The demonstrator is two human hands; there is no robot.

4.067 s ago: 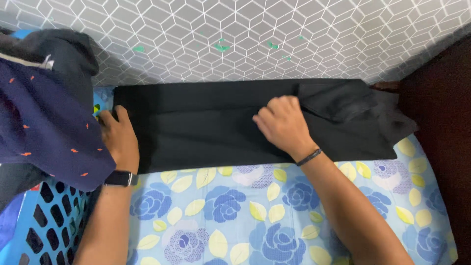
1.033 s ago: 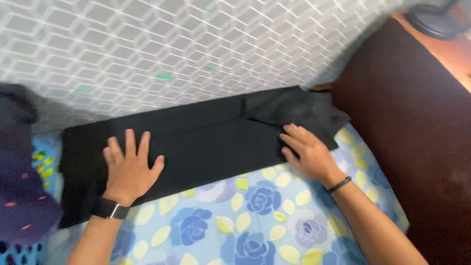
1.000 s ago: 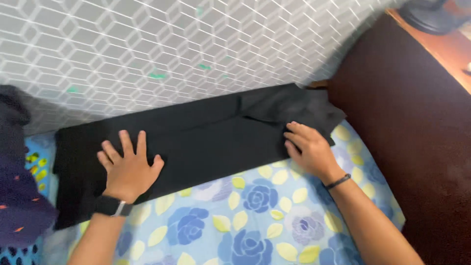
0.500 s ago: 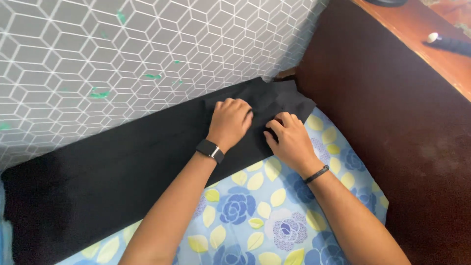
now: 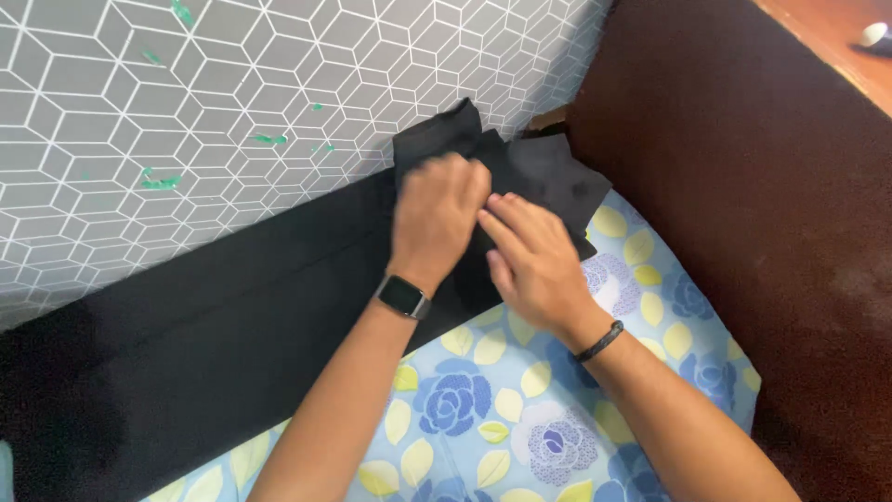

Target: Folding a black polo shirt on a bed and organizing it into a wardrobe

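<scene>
Since half a second ago, left hand clamped on black cloth has lifted its end off the bedsheet, right hand fingers together steadying: fold starting, likely.

We see two bare forearms with no sleeves reaching the wrists. The left hand has a smartwatch at its wrist: a dark rounded-rectangular face with a pale metallic edge on a black band. The right hand has a thin black cord bracelet lying snug round its wrist, slightly braided in look. We see no rings on the fingers that show. The left hand is motion-blurred.
</scene>
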